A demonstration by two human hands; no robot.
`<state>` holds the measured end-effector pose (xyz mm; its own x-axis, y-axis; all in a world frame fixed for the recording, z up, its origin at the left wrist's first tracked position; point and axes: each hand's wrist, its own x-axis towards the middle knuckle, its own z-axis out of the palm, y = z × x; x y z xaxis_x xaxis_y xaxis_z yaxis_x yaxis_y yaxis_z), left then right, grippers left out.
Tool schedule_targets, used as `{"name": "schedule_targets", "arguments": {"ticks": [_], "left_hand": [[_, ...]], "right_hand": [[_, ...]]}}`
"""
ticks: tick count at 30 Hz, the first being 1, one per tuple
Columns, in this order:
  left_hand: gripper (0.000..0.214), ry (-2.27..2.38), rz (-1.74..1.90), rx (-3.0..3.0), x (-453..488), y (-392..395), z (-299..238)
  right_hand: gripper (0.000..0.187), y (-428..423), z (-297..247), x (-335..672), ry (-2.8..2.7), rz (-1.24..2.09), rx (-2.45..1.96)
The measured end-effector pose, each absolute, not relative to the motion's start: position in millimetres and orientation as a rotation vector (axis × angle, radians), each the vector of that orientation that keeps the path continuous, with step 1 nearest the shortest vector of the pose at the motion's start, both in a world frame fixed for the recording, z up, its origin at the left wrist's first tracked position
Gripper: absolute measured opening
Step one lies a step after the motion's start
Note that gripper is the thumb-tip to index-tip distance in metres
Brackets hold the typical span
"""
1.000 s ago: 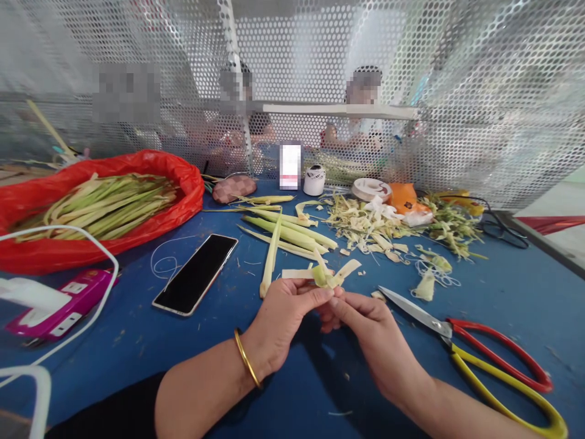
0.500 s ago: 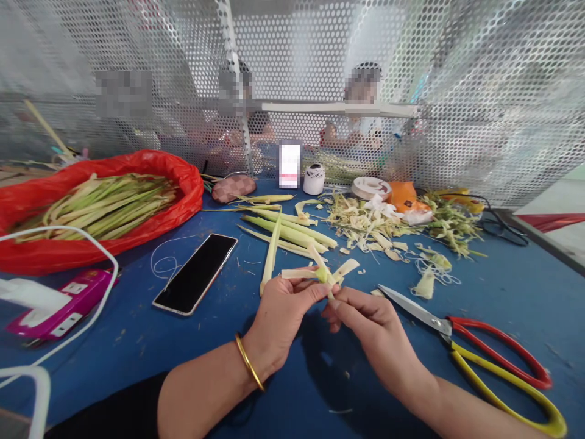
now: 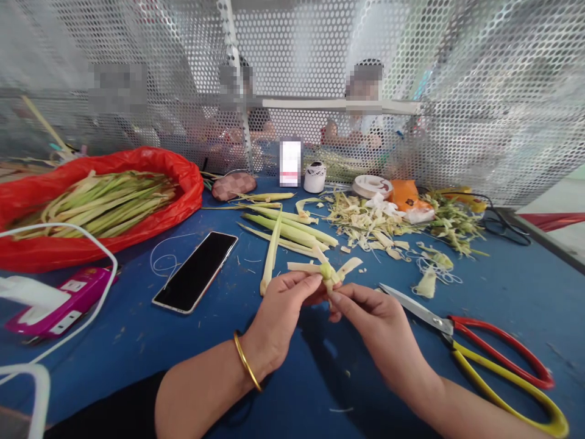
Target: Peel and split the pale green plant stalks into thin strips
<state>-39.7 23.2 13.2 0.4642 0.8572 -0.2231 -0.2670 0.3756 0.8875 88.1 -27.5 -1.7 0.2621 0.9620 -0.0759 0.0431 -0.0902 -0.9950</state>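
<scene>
Left hand (image 3: 276, 314) and right hand (image 3: 381, 329) pinch a knotted pale-green leaf piece (image 3: 326, 272); red-and-yellow-handled scissors (image 3: 442, 324) lie toward the blue table's (image 3: 512, 283) right edge.

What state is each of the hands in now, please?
Left hand: closed, pinching leaf strips.
Right hand: closed, pinching them lower down.

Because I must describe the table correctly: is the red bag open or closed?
Open. The red bag has its rim spread wide, and the long leaf strips inside are visible.
</scene>
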Motion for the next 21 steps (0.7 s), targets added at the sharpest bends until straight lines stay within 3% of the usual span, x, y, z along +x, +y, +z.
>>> {"name": "schedule_targets", "arguments": {"ticks": [21], "left_hand": [[0.021,0.941,0.726,0.633,-40.3,27.9,9.6]], "right_hand": [[0.026,-29.2,-3.0,89.0,-1.038,1.027,-1.440]]}}
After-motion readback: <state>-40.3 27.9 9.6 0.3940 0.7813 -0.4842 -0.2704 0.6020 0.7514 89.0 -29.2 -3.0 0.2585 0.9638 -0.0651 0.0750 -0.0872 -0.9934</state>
